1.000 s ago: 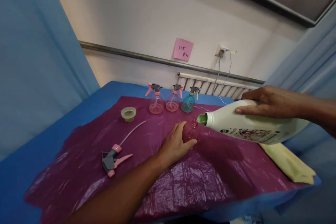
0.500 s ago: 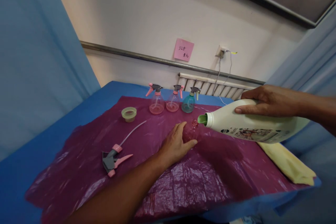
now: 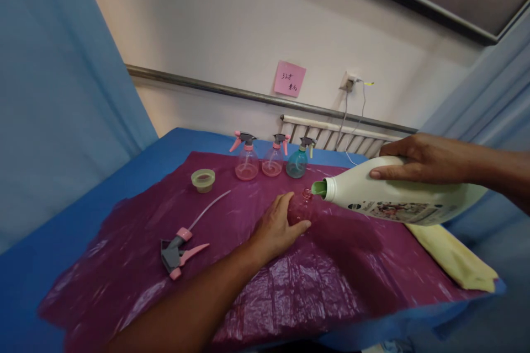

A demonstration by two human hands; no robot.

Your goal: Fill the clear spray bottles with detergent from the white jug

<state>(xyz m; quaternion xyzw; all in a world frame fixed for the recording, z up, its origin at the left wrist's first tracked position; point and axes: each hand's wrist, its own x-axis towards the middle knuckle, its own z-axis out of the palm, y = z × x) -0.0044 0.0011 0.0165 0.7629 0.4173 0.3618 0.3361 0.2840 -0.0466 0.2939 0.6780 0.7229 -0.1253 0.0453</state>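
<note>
Two hands | left hand curled round small pink bottle | right hand grips tilted white jug, spout at bottle's mouth

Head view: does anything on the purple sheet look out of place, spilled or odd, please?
A spray trigger head with its dip tube lies loose on the purple sheet, apart from the capless pink bottle in the left hand. The right hand tips a white jug to its neck. No spill shows.

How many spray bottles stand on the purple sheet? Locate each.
4. Along the back, trigger heads on: left pink bottle, middle pink bottle, teal bottle. The open bottle stands gripped by the left hand. None seems hidden.
</note>
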